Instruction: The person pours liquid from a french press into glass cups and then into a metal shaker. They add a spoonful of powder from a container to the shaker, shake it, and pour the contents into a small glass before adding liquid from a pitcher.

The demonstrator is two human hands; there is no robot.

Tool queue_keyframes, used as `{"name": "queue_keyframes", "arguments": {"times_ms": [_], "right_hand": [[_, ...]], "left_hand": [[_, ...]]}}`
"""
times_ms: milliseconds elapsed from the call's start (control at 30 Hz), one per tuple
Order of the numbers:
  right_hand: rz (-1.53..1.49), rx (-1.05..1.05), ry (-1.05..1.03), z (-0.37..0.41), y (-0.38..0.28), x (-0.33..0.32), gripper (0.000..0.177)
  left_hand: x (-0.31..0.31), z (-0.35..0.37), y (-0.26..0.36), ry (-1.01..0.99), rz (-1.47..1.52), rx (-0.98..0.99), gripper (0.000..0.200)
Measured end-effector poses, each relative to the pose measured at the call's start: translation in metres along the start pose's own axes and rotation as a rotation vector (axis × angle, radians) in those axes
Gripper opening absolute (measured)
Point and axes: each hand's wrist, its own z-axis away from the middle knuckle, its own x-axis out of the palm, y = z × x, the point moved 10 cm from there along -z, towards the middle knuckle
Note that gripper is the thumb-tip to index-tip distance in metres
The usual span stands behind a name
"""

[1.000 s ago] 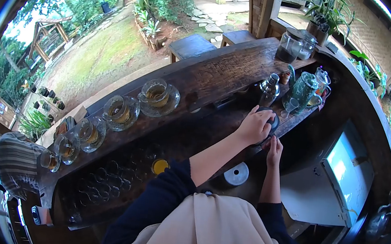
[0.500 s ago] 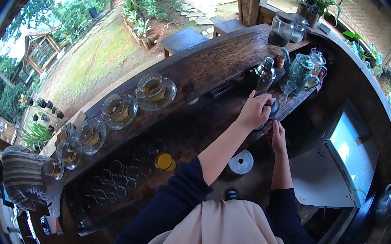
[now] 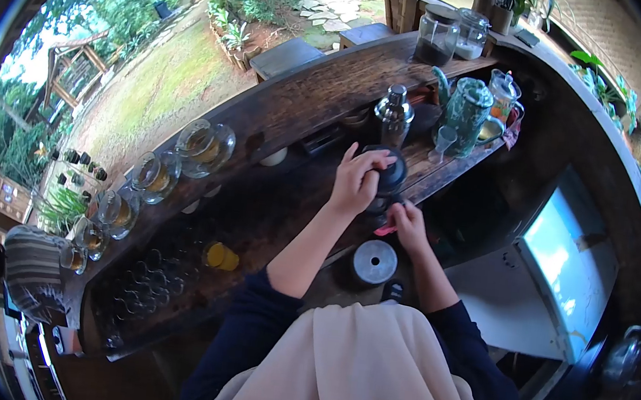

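Note:
My left hand (image 3: 358, 180) lies over the top of a dark round lidded pot (image 3: 393, 175), its fingers bent at the lid and one finger raised. My right hand (image 3: 409, 225) is closed at the near side of this pot, seemingly round its handle, which the fingers mostly hide. A pink strip (image 3: 385, 230) pokes out beside the right hand. Just beyond the pot stands a silver cocktail shaker (image 3: 394, 116). To its right are a small clear glass (image 3: 442, 141) and a green speckled enamel kettle (image 3: 470, 114).
Cups of brown drink on glass saucers (image 3: 220, 150) line the counter's outer ledge (image 3: 307, 101). Lower down are a glass of orange drink (image 3: 221, 257) and several glasses (image 3: 151, 284). Jars (image 3: 437, 36) stand at the far end. A round stool (image 3: 374, 263) is below; a white fridge (image 3: 539, 278) stands right.
The view has shifted, so the counter things appear further left. Both hands remain at the dark pot; one left finger is now raised, and the pink strip has come into sight.

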Motion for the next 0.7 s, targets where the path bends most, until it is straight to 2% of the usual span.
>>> {"name": "queue_keyframes", "arguments": {"times_ms": [133,333,467,700], "right_hand": [[0.021,-0.057,-0.202,-0.009,-0.005,-0.002,0.022],[0.103,-0.153,-0.322,-0.022,-0.016,-0.024,0.024],[0.085,-0.112,-0.333,-0.033,-0.007,-0.042,0.02],[0.166,-0.181,-0.31,-0.042,-0.009,-0.061,0.019]], "left_hand": [[0.002,-0.001,-0.004,-0.006,-0.009,-0.018,0.02],[0.021,-0.006,0.0,0.039,-0.046,-0.044,0.021],[0.036,-0.013,-0.007,0.065,-0.061,-0.097,0.021],[0.052,-0.023,-0.012,0.097,-0.019,-0.051,0.018]]}}
